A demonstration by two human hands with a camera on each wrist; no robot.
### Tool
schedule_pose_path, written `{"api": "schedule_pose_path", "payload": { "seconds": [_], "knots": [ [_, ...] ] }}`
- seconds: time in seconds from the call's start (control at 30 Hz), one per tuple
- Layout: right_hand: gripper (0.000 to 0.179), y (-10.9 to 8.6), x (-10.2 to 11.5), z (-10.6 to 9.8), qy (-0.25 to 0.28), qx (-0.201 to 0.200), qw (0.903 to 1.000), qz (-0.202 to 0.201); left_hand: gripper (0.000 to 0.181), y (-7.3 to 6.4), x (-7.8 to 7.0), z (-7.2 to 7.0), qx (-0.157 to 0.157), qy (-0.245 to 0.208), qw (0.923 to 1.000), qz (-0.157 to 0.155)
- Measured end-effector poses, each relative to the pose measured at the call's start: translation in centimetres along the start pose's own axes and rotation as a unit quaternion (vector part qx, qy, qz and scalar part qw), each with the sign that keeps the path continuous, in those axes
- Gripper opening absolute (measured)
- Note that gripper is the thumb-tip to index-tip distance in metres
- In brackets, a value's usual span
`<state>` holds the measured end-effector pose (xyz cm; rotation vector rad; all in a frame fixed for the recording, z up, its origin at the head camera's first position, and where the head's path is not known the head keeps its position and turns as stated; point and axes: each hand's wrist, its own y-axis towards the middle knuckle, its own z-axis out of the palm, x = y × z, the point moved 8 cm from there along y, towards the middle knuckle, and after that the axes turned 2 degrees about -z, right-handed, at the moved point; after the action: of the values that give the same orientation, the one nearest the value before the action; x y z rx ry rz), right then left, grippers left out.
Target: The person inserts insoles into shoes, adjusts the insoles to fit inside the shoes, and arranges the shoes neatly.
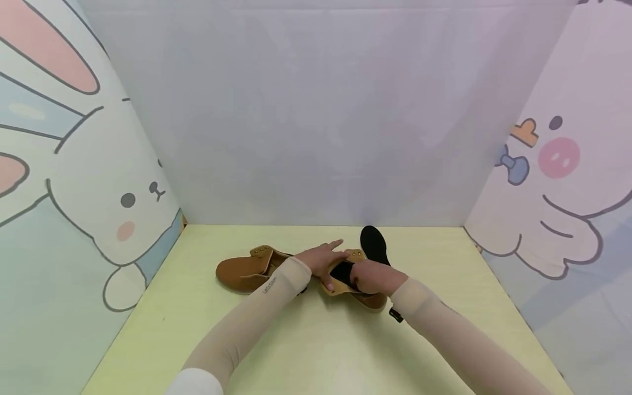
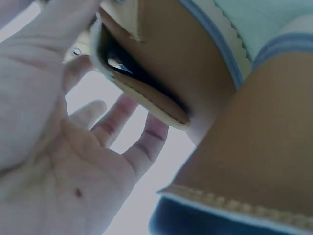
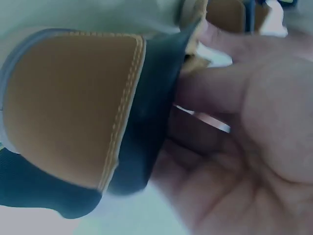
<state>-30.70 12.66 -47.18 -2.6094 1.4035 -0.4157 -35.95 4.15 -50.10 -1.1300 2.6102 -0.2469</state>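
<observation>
In the head view my left hand (image 1: 322,262) holds the heel end of a brown leather shoe (image 1: 372,302), its thumb on the near side. In the left wrist view, the fingers (image 2: 115,122) of this hand lie along an eyelet flap (image 2: 151,105). Over the shoe's opening, my right hand (image 1: 372,276) has its fingers curled at the dark tongue (image 3: 151,98), which they pinch in the right wrist view. The stitched brown toe (image 3: 68,107) points away from that hand. What lies deeper inside the shoe is hidden by the hands.
A second brown shoe (image 1: 242,273) lies at the left, partly behind my left forearm. One black insole (image 1: 373,244) rests just behind my right hand. The pale yellow table (image 1: 316,351) meets a white back wall (image 1: 316,120), with printed cartoon panels (image 1: 558,181) at both sides.
</observation>
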Motion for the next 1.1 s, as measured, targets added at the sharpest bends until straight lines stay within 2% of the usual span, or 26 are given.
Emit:
{"api": "schedule_pose_path", "payload": {
  "seconds": [0.07,0.13,0.17,0.23,0.33,0.43,0.47,0.6,0.73,0.83,0.9,0.97,1.03,1.1],
  "knots": [
    [0.016,-0.1,-0.7,-1.3,0.017,-0.087,0.9960,-0.014,0.105,-0.3,0.0,-0.1,-0.019,0.002,0.9998,-0.010],
    [0.011,-0.4,-1.9,-2.4,0.033,-0.164,0.9860,0.002,0.103,-0.5,-0.1,-0.3,-0.037,0.003,0.9991,-0.020],
    [0.011,-0.6,-2.7,-2.7,0.038,-0.190,0.9809,0.019,0.100,-0.6,-0.2,-0.4,-0.043,0.007,0.9988,-0.023],
    [0.020,-0.7,-3.9,-2.8,0.047,-0.216,0.9743,0.044,0.094,-0.7,-0.3,-0.4,-0.049,0.016,0.9982,-0.031],
    [0.030,-0.4,-5.4,-2.1,0.070,-0.205,0.9734,0.074,0.089,-1.0,-0.4,-0.2,-0.044,0.027,0.9979,-0.040],
    [0.016,0.2,-6.2,-1.2,0.091,-0.186,0.9756,0.073,0.084,-1.3,-0.5,0.1,-0.038,0.020,0.9979,-0.048],
    [0.016,0.3,-6.4,-1.0,0.097,-0.182,0.9759,0.071,0.082,-1.4,-0.5,0.2,-0.035,0.013,0.9980,-0.051],
    [0.033,0.6,-6.8,-0.6,0.110,-0.179,0.9753,0.068,0.063,-2.1,-0.7,0.5,-0.038,-0.009,0.9973,-0.062],
    [0.027,0.5,-7.4,-0.4,0.120,-0.180,0.9726,0.086,0.044,-2.6,-1.1,0.4,-0.077,-0.031,0.9944,-0.066],
    [0.021,0.5,-7.7,-0.3,0.126,-0.180,0.9714,0.090,0.041,-3.1,-1.2,0.3,-0.126,-0.009,0.9892,-0.074],
    [0.022,0.5,-7.8,-0.3,0.128,-0.180,0.9710,0.091,0.050,-3.4,-1.0,0.2,-0.163,0.000,0.9830,-0.085],
    [0.023,0.5,-7.9,-0.3,0.131,-0.180,0.9705,0.093,0.066,-3.7,-0.8,0.1,-0.194,-0.021,0.9761,-0.096],
    [0.024,0.5,-8.0,-0.3,0.132,-0.178,0.9704,0.096,0.087,-4.1,-0.5,0.2,-0.215,-0.069,0.9687,-0.102],
    [0.025,0.5,-8.1,-0.2,0.132,-0.175,0.9704,0.102,0.102,-4.3,-0.3,0.3,-0.224,-0.121,0.9613,-0.106]
  ]
}}
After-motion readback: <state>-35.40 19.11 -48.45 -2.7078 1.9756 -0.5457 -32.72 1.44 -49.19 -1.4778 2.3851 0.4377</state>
